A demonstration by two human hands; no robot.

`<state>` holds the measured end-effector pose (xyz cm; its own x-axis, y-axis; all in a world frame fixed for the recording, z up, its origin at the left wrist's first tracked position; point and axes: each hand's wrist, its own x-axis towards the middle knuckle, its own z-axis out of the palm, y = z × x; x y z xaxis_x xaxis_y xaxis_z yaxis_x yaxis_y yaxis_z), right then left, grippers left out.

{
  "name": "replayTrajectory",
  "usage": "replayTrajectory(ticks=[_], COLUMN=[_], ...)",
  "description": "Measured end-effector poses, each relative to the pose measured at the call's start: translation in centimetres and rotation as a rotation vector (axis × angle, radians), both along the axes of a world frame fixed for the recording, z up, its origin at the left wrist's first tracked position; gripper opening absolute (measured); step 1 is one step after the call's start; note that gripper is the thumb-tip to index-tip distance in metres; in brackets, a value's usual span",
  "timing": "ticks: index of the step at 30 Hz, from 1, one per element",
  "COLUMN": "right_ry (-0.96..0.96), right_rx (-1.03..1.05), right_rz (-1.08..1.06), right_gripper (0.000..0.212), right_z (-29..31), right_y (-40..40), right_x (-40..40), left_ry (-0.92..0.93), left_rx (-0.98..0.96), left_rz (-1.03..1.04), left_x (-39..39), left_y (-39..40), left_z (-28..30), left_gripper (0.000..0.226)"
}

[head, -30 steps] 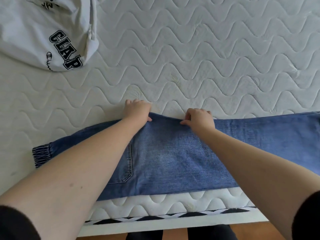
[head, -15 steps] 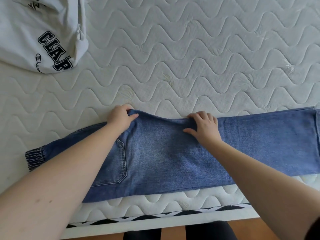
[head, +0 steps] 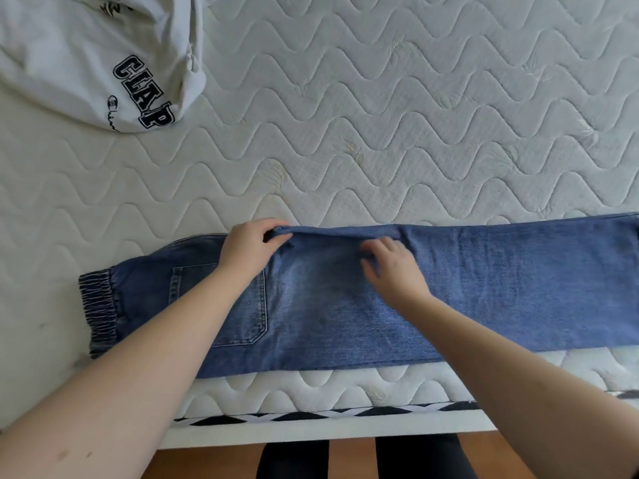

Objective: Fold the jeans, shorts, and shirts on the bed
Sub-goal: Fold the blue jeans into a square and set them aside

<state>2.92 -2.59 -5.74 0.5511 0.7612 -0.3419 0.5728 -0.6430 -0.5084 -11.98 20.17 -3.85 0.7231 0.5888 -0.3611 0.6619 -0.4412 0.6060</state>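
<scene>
Nearest the viewer, a strip of wooden floor (head: 352, 458) and the person's dark-clad legs (head: 294, 459) show below the bed's white edge with its black-and-white patterned band (head: 311, 417). Both bare forearms reach up from the lower corners over the near edge of the quilted mattress (head: 380, 150). The blue jeans (head: 501, 288) lie folded lengthwise along that near edge, elastic waistband (head: 98, 309) at the left, a back pocket (head: 256, 312) facing up, and the legs running off the frame at the right. The left hand (head: 250, 248) sits at the jeans' far edge, fingers and thumb curled around a fold of denim and pinching it. The right hand (head: 394, 267) lies on top of the denim just beside it, fingers bent and blurred; whether they grasp cloth cannot be told. Farther off, at the upper left and well apart from the jeans, a rumpled white shirt (head: 69, 60) with black lettering lies on the mattress.
</scene>
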Motion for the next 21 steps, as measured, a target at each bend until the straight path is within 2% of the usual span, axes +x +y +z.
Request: replayTrajectory(ticks=[2, 5, 8, 11, 15, 21], right_ry=[0.095, 0.189, 0.228, 0.211, 0.066, -0.092], right_rx=[-0.065, -0.115, -0.152, -0.151, -0.078, 0.107], right_rz=[0.054, 0.003, -0.019, -0.108, -0.307, -0.205], right_gripper=[0.042, 0.061, 0.067, 0.056, 0.030, 0.028], right_z=[-0.1, -0.2, -0.2, 0.0, 0.3, 0.9], right_y=[0.2, 0.3, 0.4, 0.1, -0.7, 2.2], right_x=[-1.7, -3.2, -3.8, -4.3, -5.5, -7.4], left_ry=[-0.046, -0.064, 0.038, 0.165, 0.167, 0.194], left_rx=[0.068, 0.252, 0.244, 0.141, 0.187, 0.243], left_rz=[-0.086, -0.208, -0.312, -0.324, -0.347, -0.341], left_x=[-0.9, -2.2, -3.2, -4.1, -4.8, -3.7], left_y=[-0.7, -1.8, -3.0, -4.3, -5.1, -3.9], left_z=[0.1, -0.1, -0.7, -1.4, -2.0, -2.0], left_gripper=[0.021, 0.030, 0.040, 0.049, 0.042, 0.020])
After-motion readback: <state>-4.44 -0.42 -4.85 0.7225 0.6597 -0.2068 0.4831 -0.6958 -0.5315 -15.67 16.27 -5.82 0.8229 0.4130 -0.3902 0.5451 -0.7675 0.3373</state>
